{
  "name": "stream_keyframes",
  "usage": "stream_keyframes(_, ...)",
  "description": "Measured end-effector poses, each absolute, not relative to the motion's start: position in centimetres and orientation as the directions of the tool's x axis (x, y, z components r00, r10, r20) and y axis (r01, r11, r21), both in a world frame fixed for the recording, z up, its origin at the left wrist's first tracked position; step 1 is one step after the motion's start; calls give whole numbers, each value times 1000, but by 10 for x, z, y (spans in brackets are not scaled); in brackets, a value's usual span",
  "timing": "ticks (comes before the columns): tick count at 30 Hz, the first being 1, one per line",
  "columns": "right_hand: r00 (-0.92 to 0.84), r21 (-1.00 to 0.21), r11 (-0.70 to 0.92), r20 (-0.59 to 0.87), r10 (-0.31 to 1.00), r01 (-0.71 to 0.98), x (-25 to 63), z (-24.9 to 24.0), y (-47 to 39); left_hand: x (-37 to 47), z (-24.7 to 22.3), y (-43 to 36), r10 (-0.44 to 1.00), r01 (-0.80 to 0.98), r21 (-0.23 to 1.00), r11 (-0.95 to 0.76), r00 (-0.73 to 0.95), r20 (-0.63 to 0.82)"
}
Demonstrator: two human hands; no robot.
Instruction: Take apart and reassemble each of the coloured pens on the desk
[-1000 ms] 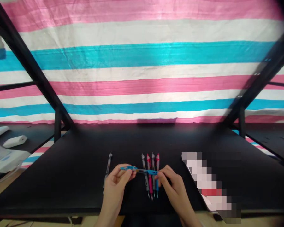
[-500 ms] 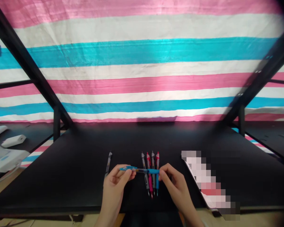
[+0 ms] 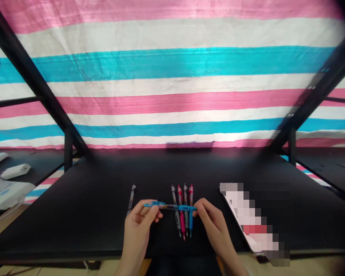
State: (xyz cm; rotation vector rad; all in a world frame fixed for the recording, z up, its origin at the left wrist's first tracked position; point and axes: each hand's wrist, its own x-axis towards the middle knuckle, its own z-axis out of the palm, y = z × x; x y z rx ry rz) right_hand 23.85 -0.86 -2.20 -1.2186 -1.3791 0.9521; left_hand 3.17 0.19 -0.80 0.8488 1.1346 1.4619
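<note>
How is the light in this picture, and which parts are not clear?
Head view: the pink, white and blue striped sheet glows, while the black table is dark; head view: coarse square blocks hide most of the pale, flat object at right; head view: the slim blue pen with clear barrel is recognisable, but any fine markings are unreadable.

Pink, white and blue striped sheet behind a black table

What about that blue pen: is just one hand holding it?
No, the left hand grips one end of the blue pen while the right hand pinches the other.
</note>
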Motion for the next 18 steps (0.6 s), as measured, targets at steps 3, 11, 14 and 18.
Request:
stream_keyframes(3, 37, -966, 176, 186, 982, 187, 238, -22, -9, 32, -8, 2, 979, -303, 953, -4, -196, -59)
stream_keyframes(11, 37, -966, 170, 180, 983, 197, 239, -23, -9, 32, -7, 0, 976, -306, 952, -8, -210, -59)
stream_keyframes(14, 34, -969, 163, 173, 984, 186, 239, -22, -9, 33, -5, 1, 976, -304, 952, -12, -209, -54)
stream_keyframes(18, 45, -964, 168, 181, 982, 206, 239, -22, -9, 34, -2, 1, 976, -305, 952, -6, -208, -61)
